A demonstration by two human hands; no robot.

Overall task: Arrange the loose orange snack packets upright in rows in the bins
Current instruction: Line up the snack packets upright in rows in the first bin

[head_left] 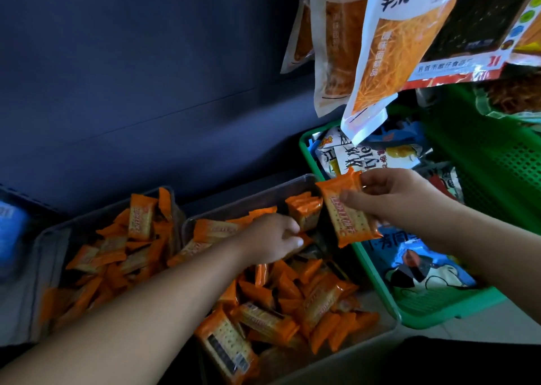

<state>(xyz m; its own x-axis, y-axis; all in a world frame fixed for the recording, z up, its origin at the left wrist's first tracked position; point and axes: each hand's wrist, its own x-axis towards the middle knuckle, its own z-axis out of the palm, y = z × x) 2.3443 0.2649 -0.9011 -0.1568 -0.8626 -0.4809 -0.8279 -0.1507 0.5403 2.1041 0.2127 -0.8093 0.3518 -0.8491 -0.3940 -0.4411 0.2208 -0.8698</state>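
Right hand (392, 200) pinching one packet (348, 212) above bin (248, 197), left hand (272, 238) curled among loose packets (292, 291), grip unclear, fingertips hidden.

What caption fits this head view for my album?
Right hand holds one orange packet; left hand grips packets in the grey bin.

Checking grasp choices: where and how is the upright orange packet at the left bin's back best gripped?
Probably from above: pinch the upright packet across its flat faces near the top edge. Its upper half stands clear of the loose pile in the left bin.
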